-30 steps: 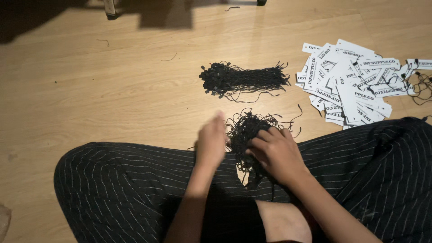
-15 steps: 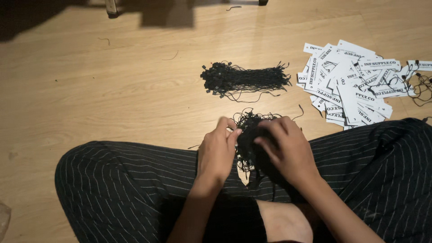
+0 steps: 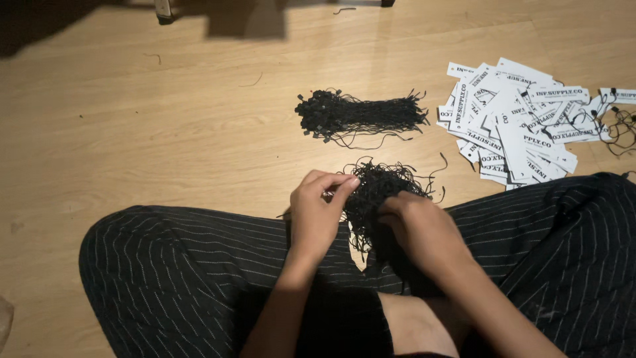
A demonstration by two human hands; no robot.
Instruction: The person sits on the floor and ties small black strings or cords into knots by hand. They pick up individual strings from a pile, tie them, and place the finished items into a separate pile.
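Observation:
I sit cross-legged on a wooden floor in dark pinstriped trousers. A tangled clump of black strings (image 3: pixel 381 189) lies on the floor between my knees. My left hand (image 3: pixel 317 215) pinches at the clump's left edge with thumb and forefinger. My right hand (image 3: pixel 419 232) rests on the clump's lower right side, fingers curled into the strings. Further away lies a neater bundle of black strings (image 3: pixel 358 114), untouched.
A pile of white printed paper tags (image 3: pixel 513 119) is spread on the floor at the right, with some loose black strings (image 3: pixel 619 126) at its far edge. A furniture leg (image 3: pixel 163 8) stands at the top of the view.
My left hand came in from a raised, blurred position and closed on the tangled clump. My right hand shifted slightly on the clump. The far bundle and the tags did not move.

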